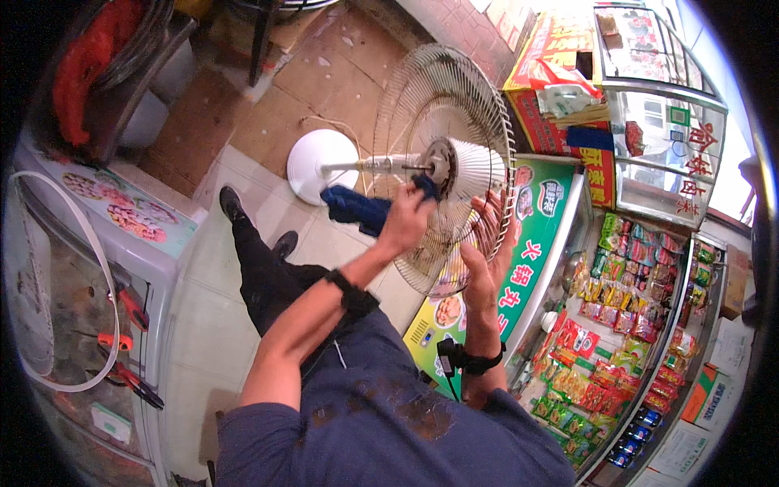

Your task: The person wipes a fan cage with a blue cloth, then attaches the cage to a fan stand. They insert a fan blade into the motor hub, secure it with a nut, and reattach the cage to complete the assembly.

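Note:
A standing fan with a white round base [323, 166] and a grey pole stands before me. Its rear wire guard [507, 134] surrounds the motor housing [442, 158]; no blades show. My left hand [408, 217] is closed on a dark blue cloth [354, 209]. One end of the cloth bunches at the motor housing, and the rest hangs below the fingers. My right hand [487, 268] grips the lower right part of the guard, thumb on the near side. Wires partly cover its fingers.
At left, a chest freezer [166, 268] carries red-handled pliers [134, 381] and an orange-handled screwdriver [122, 342]. A green-sided display case [535, 235] with several snack packets [617, 300] stands at right. Behind it is a glass cabinet [661, 150]. A cord [333, 122] lies behind the fan base.

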The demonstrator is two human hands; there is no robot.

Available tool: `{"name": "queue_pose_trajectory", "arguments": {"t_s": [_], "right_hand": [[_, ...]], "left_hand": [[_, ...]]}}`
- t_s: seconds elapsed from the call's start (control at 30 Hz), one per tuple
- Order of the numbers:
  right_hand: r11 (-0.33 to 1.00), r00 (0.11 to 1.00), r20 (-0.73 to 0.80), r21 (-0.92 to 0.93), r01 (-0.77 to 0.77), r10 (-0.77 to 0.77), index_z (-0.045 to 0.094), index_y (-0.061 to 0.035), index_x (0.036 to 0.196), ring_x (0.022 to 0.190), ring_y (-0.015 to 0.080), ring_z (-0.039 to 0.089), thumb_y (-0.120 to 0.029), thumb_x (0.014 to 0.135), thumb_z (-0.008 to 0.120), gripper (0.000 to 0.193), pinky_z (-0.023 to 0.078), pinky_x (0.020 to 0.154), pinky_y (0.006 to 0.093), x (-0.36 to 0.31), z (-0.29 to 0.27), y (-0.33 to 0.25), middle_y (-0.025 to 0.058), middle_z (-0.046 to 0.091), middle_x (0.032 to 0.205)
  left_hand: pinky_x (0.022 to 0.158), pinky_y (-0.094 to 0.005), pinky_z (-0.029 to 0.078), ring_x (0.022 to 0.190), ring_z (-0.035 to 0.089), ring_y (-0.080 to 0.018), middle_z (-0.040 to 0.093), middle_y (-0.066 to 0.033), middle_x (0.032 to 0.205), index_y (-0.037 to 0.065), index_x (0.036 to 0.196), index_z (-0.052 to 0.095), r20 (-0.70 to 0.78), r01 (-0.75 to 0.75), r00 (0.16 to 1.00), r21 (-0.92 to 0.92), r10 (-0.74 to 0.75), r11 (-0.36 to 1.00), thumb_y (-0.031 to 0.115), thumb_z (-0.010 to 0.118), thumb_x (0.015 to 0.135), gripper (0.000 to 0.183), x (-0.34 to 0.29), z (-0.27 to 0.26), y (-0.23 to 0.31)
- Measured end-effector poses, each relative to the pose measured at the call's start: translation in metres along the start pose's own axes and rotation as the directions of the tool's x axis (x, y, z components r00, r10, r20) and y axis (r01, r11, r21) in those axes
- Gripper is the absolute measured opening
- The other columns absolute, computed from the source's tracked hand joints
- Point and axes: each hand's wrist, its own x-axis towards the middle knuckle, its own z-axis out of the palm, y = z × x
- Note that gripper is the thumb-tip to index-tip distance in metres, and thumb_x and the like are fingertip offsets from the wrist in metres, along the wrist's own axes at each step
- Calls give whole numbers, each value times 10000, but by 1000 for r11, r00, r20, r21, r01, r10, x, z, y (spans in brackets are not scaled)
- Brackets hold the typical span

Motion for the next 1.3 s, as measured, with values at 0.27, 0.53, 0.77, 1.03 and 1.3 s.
{"name": "queue_pose_trajectory", "arguments": {"t_s": [0.27,0.53,0.77,1.03,1.3], "right_hand": [[999,1000,8,-22,27,-26,236,-14,1670,1445,296,480,-108,839,682,948,336,1213,428,1,1,1,208,511,1544],[998,1000,-15,57,-6,6,230,-17,1674,1449,298,473,-99,826,690,968,332,1229,442,-1,-2,1,206,489,1564],[995,1000,5,100,0,-1,230,-29,1677,1459,312,469,-78,844,677,947,352,1228,444,0,-1,0,210,496,1558],[999,1000,22,44,-9,8,239,-12,1670,1422,294,497,-138,847,703,953,345,1224,434,-2,-4,-2,207,512,1539],[999,1000,29,43,-5,4,259,-13,1664,1422,286,492,-136,838,694,941,342,1224,427,-4,-6,4,187,517,1526]], "left_hand": [[954,-437,506,1090,616,-395,568,-226,1197,-25,1283,664,-160,-162,972,80,173,983,175,632,990,357,-7,-5,30],[920,-415,503,1017,646,-354,632,-190,1063,-40,1169,689,-200,-19,980,-2,19,1000,218,653,974,325,4,-21,-4],[864,-371,507,948,651,-288,629,-187,1018,-17,1069,674,47,81,996,-90,-77,993,206,640,973,245,4,-34,-7],[846,-455,554,980,674,-384,650,-190,1071,24,1299,676,-78,-216,964,319,253,923,224,669,975,380,3,-28,33],[834,-445,539,936,658,-386,624,-195,1033,-1,1308,650,-170,-139,965,304,197,943,217,686,983,393,-7,-74,23]]}}
